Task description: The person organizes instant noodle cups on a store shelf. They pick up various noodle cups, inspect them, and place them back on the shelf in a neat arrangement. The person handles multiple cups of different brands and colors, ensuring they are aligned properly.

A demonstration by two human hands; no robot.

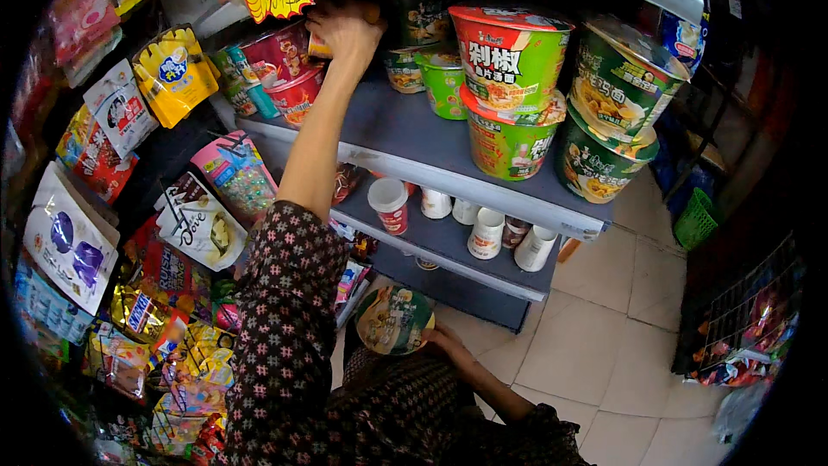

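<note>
My left hand (348,29) reaches deep onto the upper shelf, beside stacked red instant noodle tubs (294,94). Parts of an orange-yellow container (319,46) show beside its fingers; shadow and blur hide whether they grip it. Low in front of my body, my right hand (443,336) holds an instant noodle bowl (395,320) by its right side, its green printed lid facing up. To the right on the shelf stand two stacked red-and-green noodle tubs (511,61) and two stacked dark green ones (624,84). Behind them are a light green tub (445,84) and more dark tubs (414,22).
Upright and upturned paper cups (486,233) stand on the lower shelf (446,255). Bagged sweets and snacks (200,223) hang at the left. The upper shelf's metal front edge (466,188) crosses the middle. A green basket (695,219) and a wire rack (744,310) are at the right.
</note>
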